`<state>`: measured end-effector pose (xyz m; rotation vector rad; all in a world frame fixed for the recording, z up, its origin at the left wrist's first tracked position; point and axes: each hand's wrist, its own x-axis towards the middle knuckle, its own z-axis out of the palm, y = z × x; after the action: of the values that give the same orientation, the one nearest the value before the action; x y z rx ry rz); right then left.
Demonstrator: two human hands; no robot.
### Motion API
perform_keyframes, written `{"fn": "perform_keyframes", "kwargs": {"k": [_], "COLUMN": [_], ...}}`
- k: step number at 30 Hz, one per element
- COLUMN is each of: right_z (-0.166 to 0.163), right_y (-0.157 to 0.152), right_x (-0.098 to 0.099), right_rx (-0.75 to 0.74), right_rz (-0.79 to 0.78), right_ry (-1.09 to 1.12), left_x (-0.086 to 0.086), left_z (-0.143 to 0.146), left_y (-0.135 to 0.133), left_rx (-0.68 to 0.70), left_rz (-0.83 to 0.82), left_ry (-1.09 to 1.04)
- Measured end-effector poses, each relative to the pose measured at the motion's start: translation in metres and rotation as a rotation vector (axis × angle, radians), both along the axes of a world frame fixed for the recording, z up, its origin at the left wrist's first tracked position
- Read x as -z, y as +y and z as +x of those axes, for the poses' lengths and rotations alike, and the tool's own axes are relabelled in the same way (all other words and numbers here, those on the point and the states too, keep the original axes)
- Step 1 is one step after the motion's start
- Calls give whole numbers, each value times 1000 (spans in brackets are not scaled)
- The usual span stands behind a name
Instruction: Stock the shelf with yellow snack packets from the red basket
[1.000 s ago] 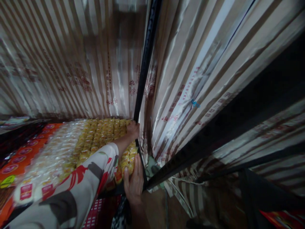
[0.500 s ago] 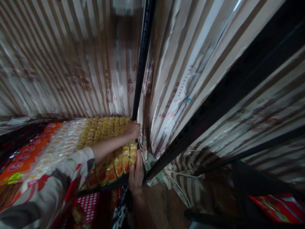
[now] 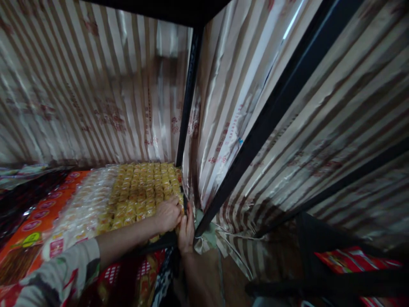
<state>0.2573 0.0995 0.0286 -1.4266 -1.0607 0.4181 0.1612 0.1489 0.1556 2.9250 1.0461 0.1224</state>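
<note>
2 hands are in view, the left hand (image 3: 168, 213) and the right hand (image 3: 187, 228), along with 1 patterned sleeve (image 3: 57, 277). 3 kinds of goods lie side by side: yellow packets (image 3: 143, 187), clear packs (image 3: 89, 200) and orange packs (image 3: 41, 213), each kind too many and too blurred to count. At least 3 black bars (image 3: 187, 94) show.

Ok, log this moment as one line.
left hand: on yellow packets, at their near right corner | right hand: flat against the packets' edge, beside black post | backdrop: striped curtain
</note>
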Motion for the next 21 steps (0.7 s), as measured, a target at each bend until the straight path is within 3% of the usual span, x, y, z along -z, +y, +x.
{"fn": "perform_keyframes", "kwargs": {"k": [16,21], "right_z": [1,1], "right_y": [2,5], "right_x": [-8,-8], "right_rx": [-9,13], "right_rz": [-13,-31], "right_ry": [182,134], "left_x": [1,-23], "left_z": [-2,-11], "left_y": [-20,0], "left_rx": [82,-95], "left_rz": [-1,-125], "left_ry": [-51,-162]}}
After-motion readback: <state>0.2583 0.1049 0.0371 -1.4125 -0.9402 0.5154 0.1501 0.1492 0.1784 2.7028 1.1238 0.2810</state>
